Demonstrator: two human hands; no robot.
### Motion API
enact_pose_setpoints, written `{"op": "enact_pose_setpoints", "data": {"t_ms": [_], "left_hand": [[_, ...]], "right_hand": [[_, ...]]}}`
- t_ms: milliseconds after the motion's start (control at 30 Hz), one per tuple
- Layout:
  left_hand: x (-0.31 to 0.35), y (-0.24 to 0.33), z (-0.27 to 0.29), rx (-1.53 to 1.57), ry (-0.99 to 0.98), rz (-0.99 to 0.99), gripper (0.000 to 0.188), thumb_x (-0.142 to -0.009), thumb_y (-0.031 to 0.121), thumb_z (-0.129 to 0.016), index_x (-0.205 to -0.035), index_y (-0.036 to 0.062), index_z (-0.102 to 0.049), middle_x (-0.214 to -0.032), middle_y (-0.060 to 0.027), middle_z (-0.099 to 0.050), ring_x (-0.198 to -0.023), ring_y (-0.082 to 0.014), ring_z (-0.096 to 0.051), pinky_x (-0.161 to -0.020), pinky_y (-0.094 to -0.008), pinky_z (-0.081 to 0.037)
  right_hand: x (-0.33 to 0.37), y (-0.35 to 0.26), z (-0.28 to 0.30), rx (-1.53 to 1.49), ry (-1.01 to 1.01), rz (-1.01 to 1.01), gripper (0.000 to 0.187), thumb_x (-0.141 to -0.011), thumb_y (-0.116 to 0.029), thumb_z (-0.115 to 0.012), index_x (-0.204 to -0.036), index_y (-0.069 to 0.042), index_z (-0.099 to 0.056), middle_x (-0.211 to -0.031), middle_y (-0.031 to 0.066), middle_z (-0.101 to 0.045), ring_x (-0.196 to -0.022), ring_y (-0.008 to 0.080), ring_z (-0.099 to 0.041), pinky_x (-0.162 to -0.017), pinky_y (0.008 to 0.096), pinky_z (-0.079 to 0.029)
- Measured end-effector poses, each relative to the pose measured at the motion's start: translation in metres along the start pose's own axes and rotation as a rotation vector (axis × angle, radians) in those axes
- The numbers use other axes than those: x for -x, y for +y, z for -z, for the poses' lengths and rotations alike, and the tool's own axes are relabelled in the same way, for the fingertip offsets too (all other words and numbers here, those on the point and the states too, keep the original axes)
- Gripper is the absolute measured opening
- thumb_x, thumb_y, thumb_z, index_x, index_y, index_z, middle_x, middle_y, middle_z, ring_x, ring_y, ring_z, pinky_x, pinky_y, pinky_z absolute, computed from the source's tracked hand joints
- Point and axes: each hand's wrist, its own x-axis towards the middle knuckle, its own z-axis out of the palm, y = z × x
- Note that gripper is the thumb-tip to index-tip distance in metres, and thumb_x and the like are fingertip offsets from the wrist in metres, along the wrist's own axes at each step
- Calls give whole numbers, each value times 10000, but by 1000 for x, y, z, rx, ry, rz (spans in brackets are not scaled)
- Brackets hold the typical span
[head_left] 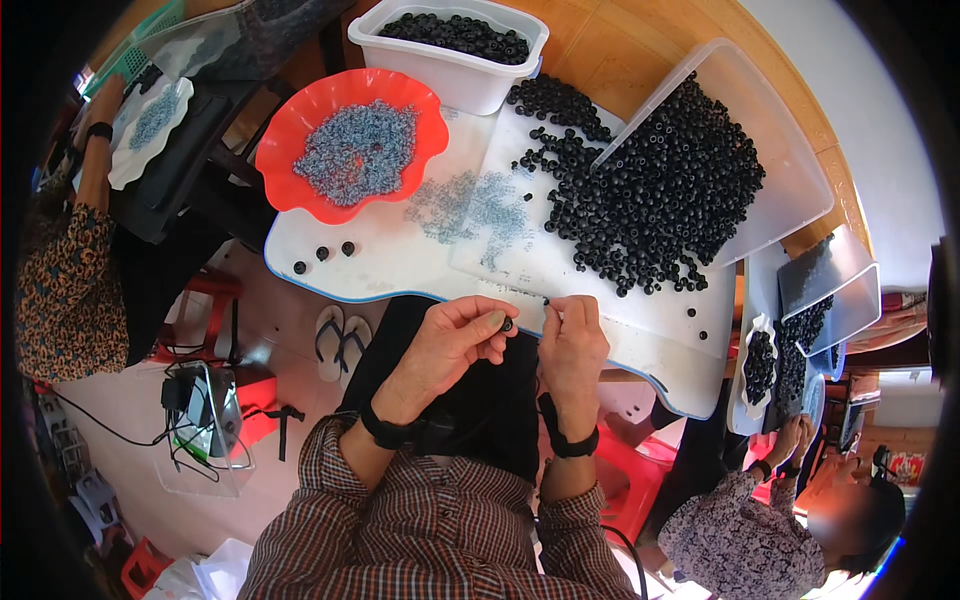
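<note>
My left hand [455, 340] is closed in a pinch on a small round black plastic part [507, 324] at the table's near edge. Just to its right, my right hand [574, 342] is closed, thumb against forefinger. A tiny dark tip shows at its fingertips; what it belongs to is too small to name. Both hands are raised in front of my lap, a little apart. Beyond them lies a heap of matching black parts [650, 195]. Loose small clear bluish pieces [475, 210] are scattered left of the heap. Three black parts [322, 253] stand near the left edge.
A red scalloped bowl [275, 155] of clear pieces and a white tub [440, 77] of black parts stand on the white table [390, 265]. A clear bin [785, 175] lies tipped at right. Co-workers sit at the left, by a sleeve [75, 290], and lower right [740, 530].
</note>
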Motion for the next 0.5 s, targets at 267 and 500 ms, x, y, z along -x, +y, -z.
{"op": "enact_pose_setpoints", "data": {"t_ms": [267,500], "left_hand": [[2,2,-2,2,10,1,233,-957,113,-565,-1122,-42,-620,-929,-104,-662,-703,-99,-616,-652,-241,-546],[2,4,-2,21,7,-4,238,-961,112,-556,-1136,-39,-617,-934,-97,-654,-720,-97,-603,-656,-236,-532]], "right_hand": [[-4,-1,2,63,-99,71,123,-794,-8,-617,-867,-34,-521,-865,126,-543,-672,318,-610,-565,410,-489],[0,-7,6,5,-100,7,186,-825,-6,-600,-1011,-14,-581,-892,141,-539,-674,309,-610,-562,405,-490]]}}
